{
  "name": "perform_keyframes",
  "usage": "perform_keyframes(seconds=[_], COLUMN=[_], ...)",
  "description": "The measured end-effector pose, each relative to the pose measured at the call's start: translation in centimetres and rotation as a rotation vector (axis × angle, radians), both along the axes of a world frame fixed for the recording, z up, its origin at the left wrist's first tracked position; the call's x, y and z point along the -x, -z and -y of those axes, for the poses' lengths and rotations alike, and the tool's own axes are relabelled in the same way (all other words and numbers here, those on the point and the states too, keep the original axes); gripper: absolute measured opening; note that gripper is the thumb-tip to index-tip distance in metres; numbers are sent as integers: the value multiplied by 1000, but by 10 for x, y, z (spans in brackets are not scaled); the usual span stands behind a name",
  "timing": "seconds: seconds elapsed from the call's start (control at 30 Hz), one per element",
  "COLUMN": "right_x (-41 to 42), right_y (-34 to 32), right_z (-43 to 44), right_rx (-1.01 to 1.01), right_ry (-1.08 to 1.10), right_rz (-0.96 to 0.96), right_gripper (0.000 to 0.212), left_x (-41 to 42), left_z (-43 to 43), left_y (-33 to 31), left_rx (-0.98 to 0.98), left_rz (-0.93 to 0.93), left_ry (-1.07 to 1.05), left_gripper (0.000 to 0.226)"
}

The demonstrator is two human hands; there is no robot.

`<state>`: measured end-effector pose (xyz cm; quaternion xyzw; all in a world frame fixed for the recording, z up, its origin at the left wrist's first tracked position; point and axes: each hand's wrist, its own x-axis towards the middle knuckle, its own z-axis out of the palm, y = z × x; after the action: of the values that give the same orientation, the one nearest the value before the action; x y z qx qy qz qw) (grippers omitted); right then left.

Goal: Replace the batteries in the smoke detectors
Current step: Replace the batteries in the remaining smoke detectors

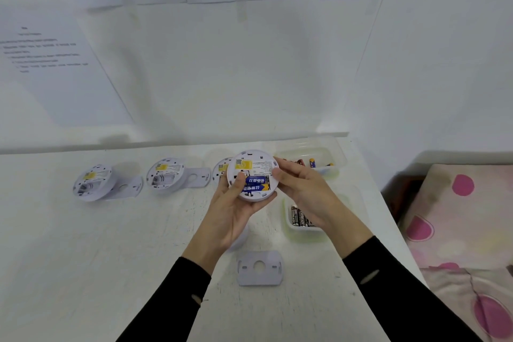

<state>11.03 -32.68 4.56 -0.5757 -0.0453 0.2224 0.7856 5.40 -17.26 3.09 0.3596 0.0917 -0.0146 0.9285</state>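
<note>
Hands, left [236,208] and right [299,189], grip round white plastic smoke detector [252,173] holding two blue cylindrical batteries [255,184] above scuffed tabletop [138,244]

Held smoke detector [251,164]: white back, yellow label at its upper left.
Fitted batteries [256,184]: blue, yellow band, white lettering.
Far-left detector [93,182]: white, yellow label.
Second detector [165,175]: white, yellow label.
Mounting plate [259,268]: pale grey-white, lower centre of frame.
Table [111,244]: white, faint grey flecks and scuffs.
Near tub [286,214]: translucent, pale.
Near-tub batteries [298,215]: black, white lettering.
Far tub [305,147]: translucent, pale.
Far-tub batteries [312,163]: red and black; one blue and yellow.
Sleeves [172,300]: black.
Cloth [458,230]: pale pink, magenta spots, right edge of frame.
Paper sheets [55,69]: white, black print, blurred.
</note>
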Motion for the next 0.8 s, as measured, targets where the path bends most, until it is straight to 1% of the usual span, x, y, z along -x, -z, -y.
perform_keyframes(seconds=[0.17, 0.33, 0.4, 0.47, 0.5, 0.57, 0.63, 0.67, 0.73, 0.8], right_x=[0, 6, 15, 31, 41, 63, 78, 82, 86, 86], right_y=[1, 0, 3, 11, 17, 33, 51, 62, 81, 95], right_z=[-2, -4, -6, -4, -1, 6, 14, 16, 20, 21], right_rx=[-43, 0, 69, 193, 263, 407, 558, 644, 802, 873], right_ry=[19, 36, 110, 193, 189, 59, -171, -273, -410, -462], right_rz=[-49, -16, 31, 164, 242, 371, 484, 552, 673, 760], right_gripper=[38, 40, 40, 27, 20, 18, 17, 20, 36, 51], left_x=[0, 1, 3, 6, 8, 12, 15, 16, 20, 23], left_z=[-1, 2, 1, -2, -6, -14, -20, -23, -26, -27], left_y=[4, 5, 5, 5, 4, 5, 5, 5, 6, 7], left_rx=[-35, -103, -99, -70, -53, -35, -28, -21, 1, 0], left_rz=[-17, -13, -25, -44, -51, -58, -73, -77, -81, -88], left_ry=[-47, -85, -93, -108, -115, -118, -115, -119, -127, -129], left_gripper=[46, 43, 43, 42, 42, 43, 48, 51, 53, 51])
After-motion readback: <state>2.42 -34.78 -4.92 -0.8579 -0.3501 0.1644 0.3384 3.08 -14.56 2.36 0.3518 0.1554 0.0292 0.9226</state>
